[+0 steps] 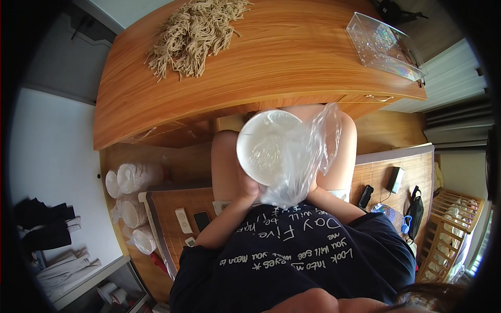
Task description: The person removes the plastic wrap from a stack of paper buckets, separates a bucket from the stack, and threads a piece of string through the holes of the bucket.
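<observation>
A round white bowl [250,136], its open side facing up, is held above my lap between my knees. Clear plastic film shows inside it and over its right side. My left hand [249,185] is closed around the bowl's lower left side, with its fingertips hidden underneath. A crumpled clear plastic bag [309,156] spreads from the bowl toward the right and stands up past its rim. My right hand [313,186] is at the bag's lower right edge, mostly behind it, and its fingers are hidden.
Ahead stands a wooden desk [282,62] with a heap of tan noodle-like strands [195,34] and a clear plastic box [383,47]. Several plastic-wrapped white stacks [136,178] stand at the left. On the mat beside me lie a dark phone [201,221] and a white remote [183,220].
</observation>
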Demonstrator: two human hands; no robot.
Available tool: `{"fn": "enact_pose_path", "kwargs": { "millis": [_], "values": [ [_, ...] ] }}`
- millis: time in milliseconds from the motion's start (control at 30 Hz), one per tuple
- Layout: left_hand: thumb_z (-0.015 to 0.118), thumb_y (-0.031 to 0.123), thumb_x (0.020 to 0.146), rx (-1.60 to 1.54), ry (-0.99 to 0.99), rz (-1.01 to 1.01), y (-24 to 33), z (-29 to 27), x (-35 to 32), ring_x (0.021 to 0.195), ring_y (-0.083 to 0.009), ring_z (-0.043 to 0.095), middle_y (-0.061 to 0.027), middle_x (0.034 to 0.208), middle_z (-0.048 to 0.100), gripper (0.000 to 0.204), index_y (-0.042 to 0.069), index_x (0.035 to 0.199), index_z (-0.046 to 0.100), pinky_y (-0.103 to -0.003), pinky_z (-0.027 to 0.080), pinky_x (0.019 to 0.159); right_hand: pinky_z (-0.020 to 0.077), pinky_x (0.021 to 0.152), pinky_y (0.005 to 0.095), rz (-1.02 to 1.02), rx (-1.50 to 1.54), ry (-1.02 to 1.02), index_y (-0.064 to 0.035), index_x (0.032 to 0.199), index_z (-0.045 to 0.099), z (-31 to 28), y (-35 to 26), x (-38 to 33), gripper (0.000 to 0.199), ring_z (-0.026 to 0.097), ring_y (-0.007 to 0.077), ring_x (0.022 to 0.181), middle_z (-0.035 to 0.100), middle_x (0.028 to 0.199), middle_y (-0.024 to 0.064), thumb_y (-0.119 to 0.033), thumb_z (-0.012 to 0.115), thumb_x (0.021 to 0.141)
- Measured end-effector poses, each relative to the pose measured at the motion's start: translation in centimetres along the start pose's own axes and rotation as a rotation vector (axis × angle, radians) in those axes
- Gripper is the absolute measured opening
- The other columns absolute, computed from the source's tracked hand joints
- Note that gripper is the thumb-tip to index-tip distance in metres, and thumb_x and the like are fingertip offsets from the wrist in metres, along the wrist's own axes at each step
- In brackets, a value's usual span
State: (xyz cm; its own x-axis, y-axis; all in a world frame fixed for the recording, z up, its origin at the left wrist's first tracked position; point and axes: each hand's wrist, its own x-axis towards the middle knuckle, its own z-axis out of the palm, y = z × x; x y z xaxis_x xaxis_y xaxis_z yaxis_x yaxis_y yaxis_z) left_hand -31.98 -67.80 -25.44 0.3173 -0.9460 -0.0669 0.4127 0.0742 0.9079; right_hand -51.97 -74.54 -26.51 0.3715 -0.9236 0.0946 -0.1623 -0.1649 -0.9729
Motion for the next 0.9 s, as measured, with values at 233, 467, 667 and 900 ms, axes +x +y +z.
{"fn": "enact_pose_path", "kwargs": {
  "millis": [233,467,667,900],
  "values": [
    [0.050,0.040,0.099,0.112,-0.034,0.087,2.1,0.0,-2.4,0.131,-0.0261,0.043,-0.0148,0.146,0.039,0.064,-0.001,0.144,0.032,-0.040,0.036,0.108,0.0224,0.117,0.0334,0.256,0.674,0.064,-0.0040,0.156,0.018,-0.6,-7.9,-0.6,0.057,0.029,0.0200,0.143,0.028,0.157,0.0101,-0.028,0.037,0.107],
    [0.056,0.019,0.094,1.225,-0.163,0.305,5.6,-0.4,-3.3,0.137,-0.0470,0.032,-0.0267,0.147,0.035,0.061,-0.005,0.144,0.032,-0.055,0.025,0.115,0.0202,0.118,0.0322,0.332,0.745,0.067,-0.0023,0.156,0.015,-1.5,-9.1,-1.6,0.057,0.025,0.0206,0.145,0.027,0.158,0.0096,-0.011,0.038,0.104],
    [0.065,0.016,0.084,1.524,-0.234,0.250,5.7,-0.2,-2.9,0.137,-0.0521,0.028,-0.0296,0.146,0.035,0.067,-0.002,0.142,0.038,-0.060,0.022,0.115,0.0458,0.102,0.0372,0.567,0.801,0.019,-0.0058,0.147,0.036,-2.4,-9.0,-0.2,0.047,0.056,0.0240,0.119,0.053,0.136,0.0138,-0.006,0.039,0.100],
    [0.064,0.012,0.084,1.136,-0.228,0.377,12.4,-0.1,3.2,0.137,-0.0415,0.036,-0.0221,0.144,0.045,0.056,0.004,0.138,0.050,-0.055,0.025,0.115,0.0273,0.116,0.0374,0.553,1.022,-0.105,0.0007,0.150,0.031,-5.2,-11.5,3.5,0.052,0.042,0.0228,0.135,0.044,0.148,0.0141,-0.010,0.034,0.099]
  ]
}}
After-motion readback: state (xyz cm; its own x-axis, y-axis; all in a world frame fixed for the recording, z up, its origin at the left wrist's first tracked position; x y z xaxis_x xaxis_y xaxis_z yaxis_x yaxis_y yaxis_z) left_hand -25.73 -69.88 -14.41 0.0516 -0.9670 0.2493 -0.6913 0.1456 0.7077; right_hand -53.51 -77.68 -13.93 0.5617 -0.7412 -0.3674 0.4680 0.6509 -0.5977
